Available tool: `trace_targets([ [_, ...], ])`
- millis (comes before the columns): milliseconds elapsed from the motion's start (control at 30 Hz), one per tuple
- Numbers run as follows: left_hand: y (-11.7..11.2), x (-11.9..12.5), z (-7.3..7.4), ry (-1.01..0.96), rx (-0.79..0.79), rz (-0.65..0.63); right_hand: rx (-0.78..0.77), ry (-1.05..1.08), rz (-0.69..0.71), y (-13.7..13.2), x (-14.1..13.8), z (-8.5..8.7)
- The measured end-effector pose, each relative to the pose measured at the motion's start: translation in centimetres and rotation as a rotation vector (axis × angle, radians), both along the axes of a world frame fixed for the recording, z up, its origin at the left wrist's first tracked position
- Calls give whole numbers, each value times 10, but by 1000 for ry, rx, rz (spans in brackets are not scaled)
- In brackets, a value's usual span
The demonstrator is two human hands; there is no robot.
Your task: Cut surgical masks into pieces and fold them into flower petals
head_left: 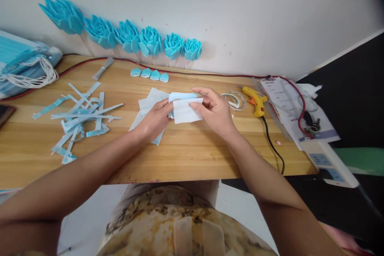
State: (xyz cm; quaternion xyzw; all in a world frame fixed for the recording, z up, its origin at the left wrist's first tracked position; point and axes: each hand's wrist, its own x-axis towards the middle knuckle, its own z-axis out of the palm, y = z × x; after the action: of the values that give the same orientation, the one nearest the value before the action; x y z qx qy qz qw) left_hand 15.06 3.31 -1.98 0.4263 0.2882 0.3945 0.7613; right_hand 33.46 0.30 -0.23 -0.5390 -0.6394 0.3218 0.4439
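Between my two hands is a folded piece of blue and white mask fabric [188, 111], its white face toward me and a blue layer behind. My left hand [160, 116] grips its left edge, the thumb along the side. My right hand [214, 110] pinches the right edge between thumb and fingers. Under and beside my left hand lie several pale fabric sheets [150, 101] on the table. Behind them stands a short row of small folded blue petals [155, 75]. To the left is a loose pile of cut fabric strips [82, 118].
Blue fabric flowers [150, 41] on thin stems lean along the wall. Bagged masks with white ear loops [33, 74] sit at left, near a bundle of thin ties [103, 68]. Rightward are tape rolls [235, 100], a yellow glue gun [256, 100], papers [300, 114], keys [313, 126] and a power strip [330, 164].
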Motion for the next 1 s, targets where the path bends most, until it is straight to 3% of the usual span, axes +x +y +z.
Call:
trace_targets([
  [233, -1, 0, -4, -73, 3, -59, 15, 52, -91, 0, -6, -8],
  [433, -2, 0, -3, -23, 37, 30, 54, 76, -89, 1, -10, -8],
  [567, 0, -1, -2, -92, 74, 53, 133, 93, -135, 5, -7, -3],
  [733, -1, 0, -5, -80, 93, -4, -116, 225, 72, 9, -5, -10],
  [833, 2, -1, -10, 6, 127, 3, -125, 236, 46, 11, -2, -11],
  [933, 8, -5, -10, 37, 186, 100, 5, -15, -33, 10, 8, 11],
  [1000, 12, -8, -7, 20, 200, 168, 81, -410, -28, 9, 15, 35],
])
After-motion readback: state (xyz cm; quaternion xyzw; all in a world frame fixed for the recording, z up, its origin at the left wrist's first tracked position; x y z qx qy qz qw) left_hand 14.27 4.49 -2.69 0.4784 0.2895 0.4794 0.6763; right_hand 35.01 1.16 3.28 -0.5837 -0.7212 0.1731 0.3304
